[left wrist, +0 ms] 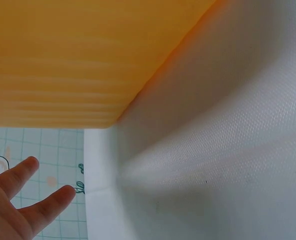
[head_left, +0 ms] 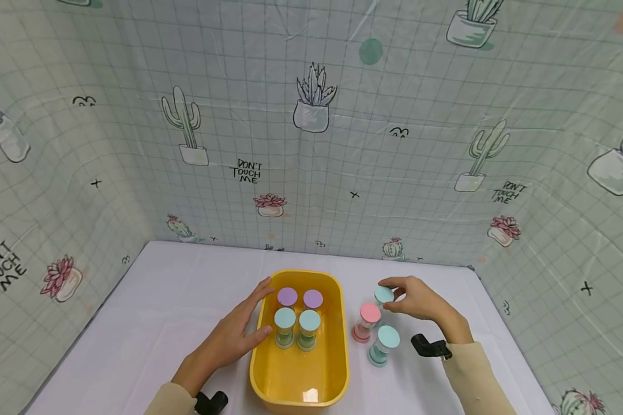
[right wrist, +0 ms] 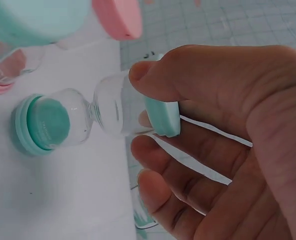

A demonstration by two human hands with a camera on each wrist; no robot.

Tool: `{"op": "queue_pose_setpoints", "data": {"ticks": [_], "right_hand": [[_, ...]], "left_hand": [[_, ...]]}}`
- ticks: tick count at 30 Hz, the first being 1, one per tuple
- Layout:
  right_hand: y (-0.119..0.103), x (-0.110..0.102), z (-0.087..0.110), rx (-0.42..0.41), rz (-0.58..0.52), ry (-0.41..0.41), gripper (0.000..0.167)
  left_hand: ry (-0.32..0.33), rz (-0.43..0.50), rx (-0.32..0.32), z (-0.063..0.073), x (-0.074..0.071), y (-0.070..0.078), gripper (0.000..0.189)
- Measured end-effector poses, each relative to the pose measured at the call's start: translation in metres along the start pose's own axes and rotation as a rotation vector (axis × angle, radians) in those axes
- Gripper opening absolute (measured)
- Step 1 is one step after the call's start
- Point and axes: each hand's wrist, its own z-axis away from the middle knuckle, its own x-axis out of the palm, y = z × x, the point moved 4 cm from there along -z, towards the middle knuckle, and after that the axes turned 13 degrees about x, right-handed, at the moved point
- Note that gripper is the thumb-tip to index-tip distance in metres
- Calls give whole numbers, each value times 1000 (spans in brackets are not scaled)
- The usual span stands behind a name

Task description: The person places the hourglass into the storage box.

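My right hand pinches the top cap of a teal-capped hourglass between thumb and fingers. Green sand lies in that glass's lower bulb, near the white tabletop in the right wrist view. Close beside it stand a pink-capped hourglass and a second teal-capped hourglass. At the left rim of a yellow bin, my left hand has its fingers extended, the thumb reaching over the edge. Inside the bin are two purple-capped hourglasses at the back and two teal-capped hourglasses in front of them.
A white cloth covers the table. Behind and on both sides hangs a gridded curtain printed with potted cacti. Black camera straps circle the wrists. The front part of the bin shows bare yellow floor.
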Motion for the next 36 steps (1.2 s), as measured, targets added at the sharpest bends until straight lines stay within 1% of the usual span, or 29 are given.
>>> {"op": "queue_pose_setpoints", "data": {"ticks": [5, 10, 16, 23, 30, 36], "right_hand": [[-1, -13, 5, 0, -35, 58, 50], [-5, -23, 7, -6, -45, 97, 52], [-19, -38, 9, -23, -68, 150, 51], [-45, -51, 15, -85, -46, 201, 47], [-76, -53, 24, -145, -53, 203, 45], [-106, -49, 30, -230, -40, 186, 44]], "left_hand": [[0, -4, 0, 1, 1, 2, 68], [2, -1, 2, 2, 1, 2, 68], [0, -6, -4, 2, 2, 1, 67], [3, -22, 18, 1, 2, 0, 67], [-5, -21, 9, 1, 2, 0, 67], [-14, -27, -9, 1, 1, 0, 67]]}}
